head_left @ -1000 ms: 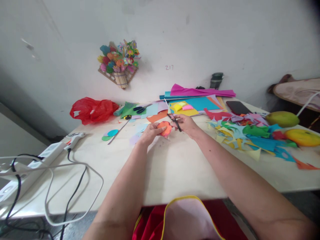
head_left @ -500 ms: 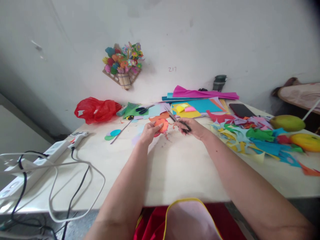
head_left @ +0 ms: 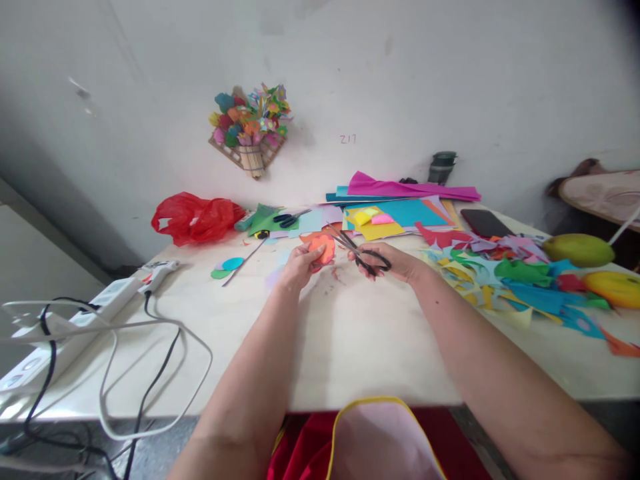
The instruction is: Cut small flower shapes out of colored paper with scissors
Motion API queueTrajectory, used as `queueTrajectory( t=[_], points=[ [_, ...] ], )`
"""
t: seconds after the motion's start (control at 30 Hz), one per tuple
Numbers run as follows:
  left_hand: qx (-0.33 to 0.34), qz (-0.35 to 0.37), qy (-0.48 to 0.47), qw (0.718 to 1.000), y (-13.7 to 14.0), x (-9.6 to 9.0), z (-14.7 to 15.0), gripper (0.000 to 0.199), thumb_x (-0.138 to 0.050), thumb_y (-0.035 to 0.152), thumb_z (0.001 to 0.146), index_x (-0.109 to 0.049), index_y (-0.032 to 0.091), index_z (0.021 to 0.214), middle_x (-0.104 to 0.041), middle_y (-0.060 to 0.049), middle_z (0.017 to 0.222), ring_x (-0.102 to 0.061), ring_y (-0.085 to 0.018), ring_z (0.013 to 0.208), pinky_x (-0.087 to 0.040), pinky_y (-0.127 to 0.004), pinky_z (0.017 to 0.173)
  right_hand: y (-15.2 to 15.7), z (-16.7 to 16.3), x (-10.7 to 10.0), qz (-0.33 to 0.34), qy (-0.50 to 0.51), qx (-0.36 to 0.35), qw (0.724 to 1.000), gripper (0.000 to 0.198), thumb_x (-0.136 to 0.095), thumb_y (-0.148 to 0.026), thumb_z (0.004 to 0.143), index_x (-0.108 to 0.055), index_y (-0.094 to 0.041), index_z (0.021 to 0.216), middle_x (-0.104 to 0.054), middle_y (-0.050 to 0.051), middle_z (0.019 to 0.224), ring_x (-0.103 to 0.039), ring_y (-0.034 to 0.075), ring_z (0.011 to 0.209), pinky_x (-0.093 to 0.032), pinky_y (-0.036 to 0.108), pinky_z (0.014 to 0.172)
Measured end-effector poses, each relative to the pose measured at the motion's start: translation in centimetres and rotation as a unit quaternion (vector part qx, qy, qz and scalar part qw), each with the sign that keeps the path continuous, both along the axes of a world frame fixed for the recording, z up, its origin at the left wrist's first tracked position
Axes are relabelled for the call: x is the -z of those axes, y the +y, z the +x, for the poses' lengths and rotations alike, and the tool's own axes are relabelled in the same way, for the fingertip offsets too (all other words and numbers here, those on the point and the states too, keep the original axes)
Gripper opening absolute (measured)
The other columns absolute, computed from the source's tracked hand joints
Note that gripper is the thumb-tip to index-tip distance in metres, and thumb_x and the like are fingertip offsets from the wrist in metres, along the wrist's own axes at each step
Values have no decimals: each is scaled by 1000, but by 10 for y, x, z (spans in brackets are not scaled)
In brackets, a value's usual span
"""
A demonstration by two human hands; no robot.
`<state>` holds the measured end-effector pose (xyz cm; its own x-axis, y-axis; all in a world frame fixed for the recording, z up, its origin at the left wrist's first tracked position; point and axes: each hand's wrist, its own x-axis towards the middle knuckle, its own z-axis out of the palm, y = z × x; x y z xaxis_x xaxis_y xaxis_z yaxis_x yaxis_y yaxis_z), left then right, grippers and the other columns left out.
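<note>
My left hand pinches a rounded orange paper cutout between thumb and fingers, just above the table. To its right, my right hand grips black-handled scissors, their blades parted and pointing up and left. The blades lie beside the cutout's right edge; I cannot tell whether they touch it. Small orange scraps and dark specks lie on the table below. Behind the cutout is a piece of orange paper. Blue and green paper circles lie to the left.
A second pair of scissors rests on green paper at the back. Coloured sheets are stacked behind my hands. Paper scraps, a phone and mangoes sit at right. A red plastic bag and power strip are at left.
The scissors have gone from nearly closed to having their blades and handles spread apart. The orange cutout has turned slightly in my left hand. The whole view has shifted a little.
</note>
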<state>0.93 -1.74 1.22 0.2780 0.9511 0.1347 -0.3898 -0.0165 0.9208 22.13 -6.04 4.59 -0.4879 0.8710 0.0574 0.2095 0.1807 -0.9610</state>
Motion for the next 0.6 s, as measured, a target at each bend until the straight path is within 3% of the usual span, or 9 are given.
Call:
queueTrajectory(
  t=[0.27, 0.6],
  points=[
    [24, -2, 13, 1000, -1, -1, -1, 37, -83, 33, 54, -63, 11, 74, -62, -2, 63, -61, -13, 58, -54, -29, 68, 4, 1, 6, -10, -11, -16, 1000, 33, -62, -45, 77, -57, -13, 85, -57, 0, 59, -51, 9, 44, -32, 21, 38],
    [52, 13, 18, 998, 2, 5, -1, 32, -82, 32, 57, -66, 10, 74, -64, -4, 64, -60, -13, 56, -53, -27, 62, 6, -4, 8, -24, -25, -9, 999, 30, -60, -43, 78, -57, -13, 83, -58, 0, 55, -51, 9, 40, -27, 19, 33]
  ],
)
